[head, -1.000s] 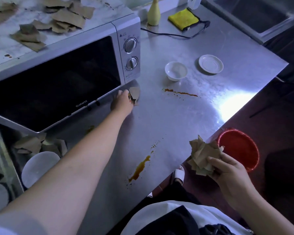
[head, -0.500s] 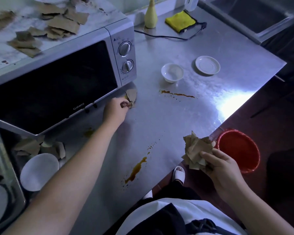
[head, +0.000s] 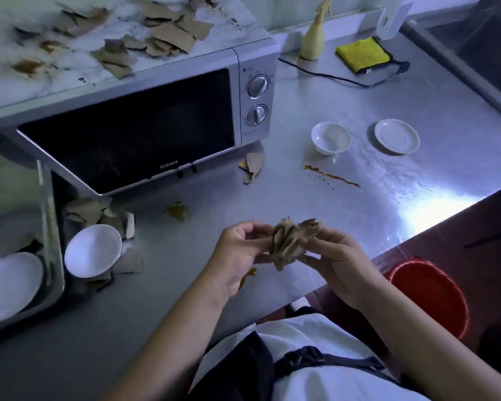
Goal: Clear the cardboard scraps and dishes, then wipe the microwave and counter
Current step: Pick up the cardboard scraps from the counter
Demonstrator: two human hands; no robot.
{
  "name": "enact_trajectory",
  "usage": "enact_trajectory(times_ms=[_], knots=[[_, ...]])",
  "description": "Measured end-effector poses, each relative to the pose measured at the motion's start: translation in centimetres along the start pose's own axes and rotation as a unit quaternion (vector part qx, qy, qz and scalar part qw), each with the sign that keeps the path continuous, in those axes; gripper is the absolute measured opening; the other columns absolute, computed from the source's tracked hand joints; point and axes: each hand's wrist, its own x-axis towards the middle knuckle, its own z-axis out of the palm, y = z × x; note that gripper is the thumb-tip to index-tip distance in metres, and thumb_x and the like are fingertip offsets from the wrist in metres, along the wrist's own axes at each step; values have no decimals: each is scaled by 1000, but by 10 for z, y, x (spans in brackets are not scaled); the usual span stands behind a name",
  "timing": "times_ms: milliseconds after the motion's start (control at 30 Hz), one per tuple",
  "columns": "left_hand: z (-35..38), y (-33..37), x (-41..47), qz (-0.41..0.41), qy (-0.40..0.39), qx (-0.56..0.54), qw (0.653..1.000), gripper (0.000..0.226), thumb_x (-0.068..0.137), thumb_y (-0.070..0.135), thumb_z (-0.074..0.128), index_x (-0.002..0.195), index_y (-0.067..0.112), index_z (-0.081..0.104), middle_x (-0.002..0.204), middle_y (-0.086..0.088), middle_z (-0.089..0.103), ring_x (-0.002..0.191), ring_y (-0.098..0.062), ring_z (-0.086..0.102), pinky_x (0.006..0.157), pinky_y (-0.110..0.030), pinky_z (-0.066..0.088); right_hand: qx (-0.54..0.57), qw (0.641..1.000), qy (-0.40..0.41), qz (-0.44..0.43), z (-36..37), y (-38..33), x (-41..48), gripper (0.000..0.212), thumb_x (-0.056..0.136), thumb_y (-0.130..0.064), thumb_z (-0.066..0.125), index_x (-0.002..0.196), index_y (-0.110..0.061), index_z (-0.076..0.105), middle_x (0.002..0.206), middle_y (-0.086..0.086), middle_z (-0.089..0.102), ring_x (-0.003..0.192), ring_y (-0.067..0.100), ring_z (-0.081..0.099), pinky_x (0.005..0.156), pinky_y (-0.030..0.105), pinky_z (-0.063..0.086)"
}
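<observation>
Over the steel counter (head: 315, 227) near its front edge, my left hand (head: 240, 250) and my right hand (head: 336, 256) both grip a bundle of cardboard scraps (head: 289, 241) held between them. Scraps (head: 253, 166) still lie by the microwave's (head: 133, 125) front right corner. More scraps (head: 162, 39) cover the stained microwave top. A further heap (head: 99, 212) lies at the left around a white bowl (head: 93, 250). A small white bowl (head: 330, 137) and a saucer (head: 396, 136) stand to the right of the microwave.
Brown spills (head: 330, 176) streak the counter, another (head: 177, 211) lies before the microwave. A yellow cloth (head: 362, 53), a black cable (head: 330, 78) and a pale bottle (head: 313, 41) sit at the back. A red bin (head: 428, 296) stands on the floor to the right. A tray with a white dish (head: 9, 285) is far left.
My left hand drew back from the scraps at the microwave's corner and came to the bundle. My right hand moved the bundle left over the counter, and both hands now hold it.
</observation>
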Motion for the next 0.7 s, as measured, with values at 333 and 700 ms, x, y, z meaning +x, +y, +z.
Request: enact_trajectory(times_ms=[333,700], knots=[[53,7,10,-49,68,-60,995,25,89,-4,61,81,14,75,79,-8,74,68,-18,71,66,-27,57,-20,999,-4,37,-49,-26,36,23,90,9,57,83,-5,74,82,17,70,74,27,68,72,36,60],[103,-7,12,-1,203,-71,977,32,73,0,73,103,10,69,93,-8,75,83,-20,70,69,-27,57,-8,996,-53,72,-79,-17,71,28,83,14,67,107,3,58,78,17,71,67,29,65,62,39,57]])
